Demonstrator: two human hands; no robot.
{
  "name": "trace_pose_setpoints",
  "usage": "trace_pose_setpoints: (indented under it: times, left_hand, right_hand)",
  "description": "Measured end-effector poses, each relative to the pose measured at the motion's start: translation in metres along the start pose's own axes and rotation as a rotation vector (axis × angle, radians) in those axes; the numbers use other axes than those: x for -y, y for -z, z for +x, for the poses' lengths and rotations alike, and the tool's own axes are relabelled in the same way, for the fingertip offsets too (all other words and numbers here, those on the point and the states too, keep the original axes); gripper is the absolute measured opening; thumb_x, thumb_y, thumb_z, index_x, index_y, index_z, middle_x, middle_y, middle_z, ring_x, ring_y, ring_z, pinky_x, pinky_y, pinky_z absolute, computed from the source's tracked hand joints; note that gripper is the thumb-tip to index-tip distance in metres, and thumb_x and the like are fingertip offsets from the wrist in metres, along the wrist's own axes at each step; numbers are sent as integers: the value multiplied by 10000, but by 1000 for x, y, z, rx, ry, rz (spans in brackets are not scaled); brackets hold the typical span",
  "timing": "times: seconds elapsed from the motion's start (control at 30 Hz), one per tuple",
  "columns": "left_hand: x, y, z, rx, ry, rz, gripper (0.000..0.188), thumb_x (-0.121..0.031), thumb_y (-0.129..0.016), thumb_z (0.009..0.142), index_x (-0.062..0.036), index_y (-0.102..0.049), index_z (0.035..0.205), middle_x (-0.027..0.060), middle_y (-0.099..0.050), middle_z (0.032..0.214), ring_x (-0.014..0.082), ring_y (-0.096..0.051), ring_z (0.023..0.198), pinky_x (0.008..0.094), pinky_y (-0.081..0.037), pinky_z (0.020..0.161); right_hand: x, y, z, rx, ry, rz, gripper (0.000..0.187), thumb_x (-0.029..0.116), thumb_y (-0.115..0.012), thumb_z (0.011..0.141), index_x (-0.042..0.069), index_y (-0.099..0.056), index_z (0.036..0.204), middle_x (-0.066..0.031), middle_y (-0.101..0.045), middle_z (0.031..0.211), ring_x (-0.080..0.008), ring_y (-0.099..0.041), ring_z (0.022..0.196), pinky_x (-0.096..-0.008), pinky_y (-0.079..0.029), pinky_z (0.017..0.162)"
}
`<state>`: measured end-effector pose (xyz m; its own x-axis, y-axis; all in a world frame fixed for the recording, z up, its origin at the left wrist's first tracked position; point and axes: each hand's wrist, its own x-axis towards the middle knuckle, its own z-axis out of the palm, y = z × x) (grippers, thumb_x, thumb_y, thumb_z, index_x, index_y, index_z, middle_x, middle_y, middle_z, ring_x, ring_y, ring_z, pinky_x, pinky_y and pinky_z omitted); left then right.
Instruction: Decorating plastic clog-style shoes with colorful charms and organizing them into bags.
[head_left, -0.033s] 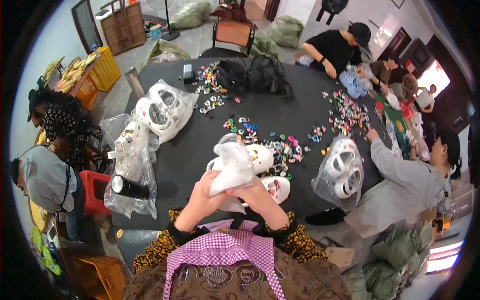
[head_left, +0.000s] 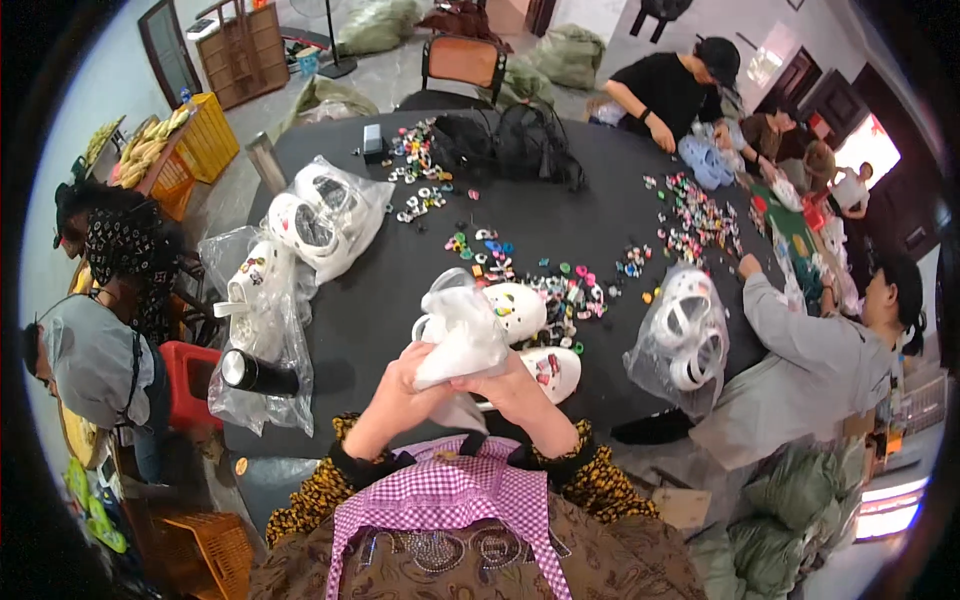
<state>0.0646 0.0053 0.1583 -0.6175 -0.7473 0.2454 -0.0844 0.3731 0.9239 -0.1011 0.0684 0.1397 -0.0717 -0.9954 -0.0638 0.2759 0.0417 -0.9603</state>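
In front of me, above the near edge of the dark table, my left hand [head_left: 403,392] and my right hand [head_left: 512,388] are closed around a crumpled whitish plastic bag [head_left: 462,340]. My thumbs press its lower side. Whether anything is inside the bag cannot be told. Just beyond and to the right lie two white clogs [head_left: 518,312] with small charms on them, partly hidden by the bag and my right hand. Close behind the clogs is a pile of small coloured charms [head_left: 575,302].
Bagged white clogs [head_left: 318,222] lie at left, beside a black bottle [head_left: 258,373]; another bagged pair [head_left: 688,335] is at right. Black bags [head_left: 515,145] sit at the far side. People work around the table, one in a grey top [head_left: 815,330]. A red stool [head_left: 188,385] stands left.
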Motion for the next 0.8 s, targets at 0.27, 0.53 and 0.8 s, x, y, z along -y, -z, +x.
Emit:
trace_pose_setpoints:
  times: [0.27, 0.53, 0.8]
  left_hand:
    - [36, 8, -12, 222, 213, 139, 435, -187, -701, 786, 21, -544, 1135, 59, -628, 965, 114, -560, 877, 282, -462, 792]
    - [48, -10, -18, 344, 313, 46, 382, -90, -705, 707, 3, -545, 1040, 138, -614, 947, 184, -618, 825, 337, -494, 731]
    - [53, -38, -6, 223, -201, 703, 284, 0, -578, 650, -66, -546, 924, 127, -550, 831, 317, -591, 750, 400, -477, 612]
  right_hand:
    - [-29, 21, -9, -103, -34, -257, 288, 63, -658, 809, -4, -609, 1085, -52, -669, 986, -95, -597, 897, -272, -483, 792]
    - [-43, 35, -24, 117, -205, -268, 269, 66, -597, 848, 11, -592, 1111, -63, -666, 978, -106, -601, 891, -267, -475, 803]
    - [-48, 87, -63, -522, 248, -1020, 289, 76, -568, 802, 32, -554, 1088, -176, -574, 934, -347, -562, 865, -425, -461, 774]
